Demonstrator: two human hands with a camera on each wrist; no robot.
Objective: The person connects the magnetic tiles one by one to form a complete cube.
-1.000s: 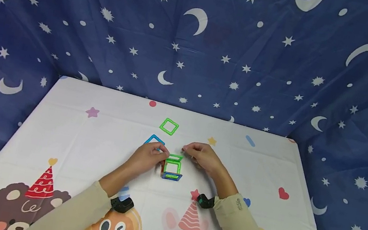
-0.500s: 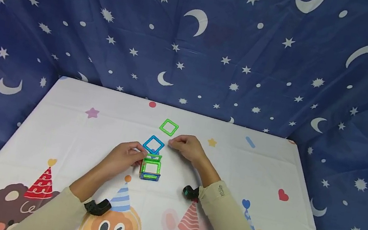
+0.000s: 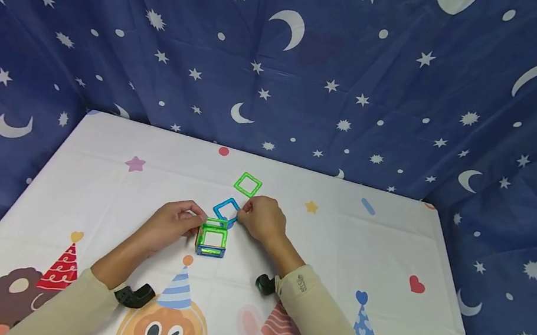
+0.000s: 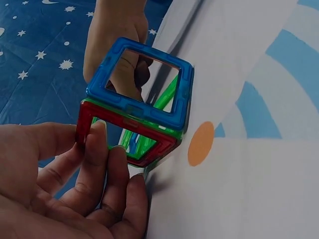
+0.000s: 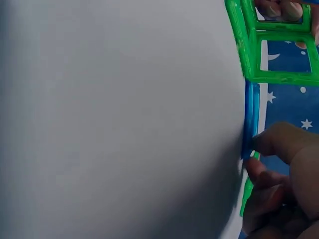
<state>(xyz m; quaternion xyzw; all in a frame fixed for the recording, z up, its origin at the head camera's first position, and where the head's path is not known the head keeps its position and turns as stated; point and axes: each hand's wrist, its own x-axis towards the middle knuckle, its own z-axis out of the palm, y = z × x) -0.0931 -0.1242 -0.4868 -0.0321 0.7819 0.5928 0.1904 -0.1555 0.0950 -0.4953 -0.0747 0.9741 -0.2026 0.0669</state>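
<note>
In the head view, a small box of magnetic tiles [image 3: 210,251] sits mid-table, with green, blue and red square frames joined. My left hand [image 3: 174,220] pinches its left side; in the left wrist view the fingers hold the red tile [image 4: 85,115] beneath the blue tile [image 4: 102,72] of the box. A flat blue square tile [image 3: 221,203] lies behind the box. My right hand [image 3: 264,219] has thumb and fingers on its right corner; in the right wrist view they pinch the edge of this blue tile [image 5: 251,109], which lies against the box's green frame [image 5: 286,77].
Farther back, a loose green square tile [image 3: 240,179] lies flat close to the right hand. The white table cover [image 3: 343,234] has printed cartoon animals and shapes. A dark blue curtain [image 3: 190,28] with moons and stars stands behind the table.
My left hand has carried the tile box leftward, close to the blue tile. The right hand has moved left from beside the box and come onto the blue tile's corner.
</note>
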